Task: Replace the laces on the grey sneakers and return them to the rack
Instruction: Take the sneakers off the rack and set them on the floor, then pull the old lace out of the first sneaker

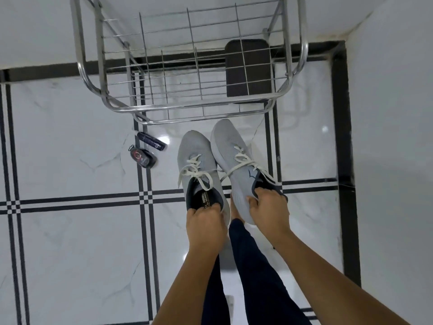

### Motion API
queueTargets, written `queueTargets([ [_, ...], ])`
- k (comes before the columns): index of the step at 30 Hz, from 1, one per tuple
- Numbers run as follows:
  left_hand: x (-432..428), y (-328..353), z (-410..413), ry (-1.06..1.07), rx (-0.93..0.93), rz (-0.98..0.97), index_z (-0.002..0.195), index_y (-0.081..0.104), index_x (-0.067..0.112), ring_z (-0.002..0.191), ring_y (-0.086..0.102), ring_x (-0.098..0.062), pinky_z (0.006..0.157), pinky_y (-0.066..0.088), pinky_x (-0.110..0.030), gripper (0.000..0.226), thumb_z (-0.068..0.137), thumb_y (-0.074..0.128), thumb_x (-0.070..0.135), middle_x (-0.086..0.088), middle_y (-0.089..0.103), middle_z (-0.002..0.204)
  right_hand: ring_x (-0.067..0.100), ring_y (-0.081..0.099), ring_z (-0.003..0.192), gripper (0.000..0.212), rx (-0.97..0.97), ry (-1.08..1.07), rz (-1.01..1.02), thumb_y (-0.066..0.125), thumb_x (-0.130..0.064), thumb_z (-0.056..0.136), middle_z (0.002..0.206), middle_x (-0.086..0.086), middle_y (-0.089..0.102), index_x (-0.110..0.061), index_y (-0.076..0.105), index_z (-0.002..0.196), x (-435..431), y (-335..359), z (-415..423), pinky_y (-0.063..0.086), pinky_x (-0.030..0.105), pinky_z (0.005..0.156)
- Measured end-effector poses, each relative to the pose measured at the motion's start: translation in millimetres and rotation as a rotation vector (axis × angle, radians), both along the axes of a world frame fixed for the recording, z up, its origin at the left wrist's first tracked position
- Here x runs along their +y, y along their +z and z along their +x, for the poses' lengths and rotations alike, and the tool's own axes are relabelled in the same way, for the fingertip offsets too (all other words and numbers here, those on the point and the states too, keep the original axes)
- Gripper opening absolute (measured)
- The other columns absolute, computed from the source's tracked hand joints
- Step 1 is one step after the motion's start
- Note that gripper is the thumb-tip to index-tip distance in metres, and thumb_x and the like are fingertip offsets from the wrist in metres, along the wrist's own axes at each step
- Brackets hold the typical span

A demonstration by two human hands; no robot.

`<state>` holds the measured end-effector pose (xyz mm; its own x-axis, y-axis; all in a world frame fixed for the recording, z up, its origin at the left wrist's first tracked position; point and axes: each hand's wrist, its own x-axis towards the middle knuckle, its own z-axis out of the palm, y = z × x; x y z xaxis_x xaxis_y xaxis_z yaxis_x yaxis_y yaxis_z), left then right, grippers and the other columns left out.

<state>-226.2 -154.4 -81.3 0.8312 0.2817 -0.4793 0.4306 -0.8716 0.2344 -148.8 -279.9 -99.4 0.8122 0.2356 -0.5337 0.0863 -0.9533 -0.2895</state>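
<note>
Holding both laced grey sneakers (pixel 219 170) just before the rack (pixel 187 66), left hand (pixel 206 222) and right hand (pixel 267 207) each pinching a heel collar; only racking seems left.

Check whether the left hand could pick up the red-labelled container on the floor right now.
Probably not yet. The left hand grips the heel of a grey sneaker, so its grip is taken. The container lies on open floor to that hand's left, nothing blocking it; set the sneaker down first.
</note>
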Motion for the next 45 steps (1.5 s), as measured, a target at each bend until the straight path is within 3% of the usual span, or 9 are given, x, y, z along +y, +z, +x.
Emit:
queueTargets([
  [5, 11, -108, 16, -0.027, 0.119, -0.025, 0.081, 0.061, 0.013, 0.071, 0.062, -0.022, 0.077, 0.034, -0.026, 0.021, 0.091, 0.051, 0.028, -0.006, 0.068, 0.074, 0.027, 0.056, 0.076, 0.042, 0.066, 0.044, -0.053, 0.048, -0.019, 0.094, 0.078, 0.011, 0.059, -0.019, 0.026, 0.058, 17, -93, 17, 0.04, 0.03, 0.073],
  [8, 16, -185, 20, -0.066, 0.101, 0.001, 0.092, 0.057, 0.015, 0.083, 0.06, -0.022, 0.085, 0.031, -0.026, 0.027, 0.097, 0.035, 0.03, -0.005, 0.068, 0.088, 0.029, 0.061, 0.083, 0.028, 0.062, 0.047, -0.085, 0.047, -0.02, 0.094, 0.087, 0.012, 0.065, -0.012, 0.043, 0.068, 24, -171, 25, 0.036, 0.028, 0.069],
  [13, 26, -280, 19, -0.154, 0.025, 0.122, 0.074, 0.061, 0.015, 0.063, 0.061, -0.018, 0.074, 0.039, -0.027, 0.018, 0.086, 0.061, 0.03, -0.002, 0.066, 0.067, 0.028, 0.059, 0.081, 0.023, 0.064, 0.066, -0.046, 0.046, -0.024, 0.096, 0.084, 0.012, 0.062, -0.007, 0.057, 0.086, 24, -267, 11, 0.032, 0.027, 0.063],
  [18, 41, -351, 8, -0.187, -0.231, 0.126, 0.049, 0.053, 0.013, 0.033, 0.047, -0.019, 0.052, 0.04, -0.021, 0.033, 0.061, 0.083, 0.021, -0.002, 0.051, 0.038, 0.015, 0.043, 0.066, 0.038, 0.098, 0.034, 0.072, 0.05, -0.029, 0.095, 0.06, -0.006, 0.035, -0.017, 0.033, 0.063, 39, -325, 7, 0.03, 0.024, 0.059],
  [23, 48, -361, 4, -0.178, -0.32, 0.119, 0.052, 0.055, 0.015, 0.038, 0.048, -0.018, 0.056, 0.04, -0.022, 0.037, 0.08, 0.045, 0.036, 0.0, 0.052, 0.041, 0.013, 0.037, 0.052, 0.045, 0.22, 0.019, 0.075, 0.051, -0.028, 0.095, 0.056, 0.001, 0.039, -0.012, 0.036, 0.056, 61, -335, 24, 0.029, 0.024, 0.051],
  [32, 65, -354, 8, -0.036, -0.431, -0.072, 0.075, 0.067, 0.017, 0.063, 0.058, -0.02, 0.066, 0.028, -0.027, 0.046, 0.086, 0.03, 0.041, 0.0, 0.064, 0.062, 0.013, 0.038, 0.052, 0.043, 0.206, 0.139, 0.061, 0.054, -0.028, 0.093, 0.056, 0.004, 0.04, -0.012, 0.039, 0.056, 74, -318, 34, 0.027, 0.025, 0.048],
  [36, 65, -349, 6, 0.173, -0.581, -0.225, 0.082, 0.07, 0.011, 0.068, 0.061, -0.021, 0.068, 0.041, -0.029, 0.039, 0.085, 0.039, 0.035, -0.004, 0.068, 0.07, 0.015, 0.039, 0.051, 0.043, 0.189, 0.192, 0.025, 0.052, -0.023, 0.094, 0.055, 0.005, 0.039, -0.011, 0.037, 0.055, 75, -312, 31, 0.027, 0.026, 0.047],
  [42, 80, -341, 23, 0.478, -0.675, -0.275, 0.118, 0.056, 0.006, 0.108, 0.052, -0.025, 0.083, 0.026, -0.01, 0.033, 0.086, 0.061, 0.012, -0.009, 0.058, 0.114, 0.02, 0.048, 0.06, 0.038, -0.036, 0.147, 0.176, 0.048, -0.018, 0.093, 0.058, 0.004, 0.046, -0.01, 0.04, 0.057, 88, -294, 55, 0.03, 0.027, 0.05],
  [45, 89, -347, 33, 0.511, -0.537, -0.319, 0.128, 0.051, 0.009, 0.117, 0.051, -0.024, 0.087, 0.031, -0.015, 0.042, 0.089, 0.059, 0.021, -0.009, 0.057, 0.125, 0.023, 0.061, 0.095, 0.017, 0.047, 0.15, 0.384, 0.058, -0.021, 0.09, 0.098, 0.009, 0.067, -0.008, 0.065, 0.097, 110, -292, 70, 0.043, 0.026, 0.079],
])
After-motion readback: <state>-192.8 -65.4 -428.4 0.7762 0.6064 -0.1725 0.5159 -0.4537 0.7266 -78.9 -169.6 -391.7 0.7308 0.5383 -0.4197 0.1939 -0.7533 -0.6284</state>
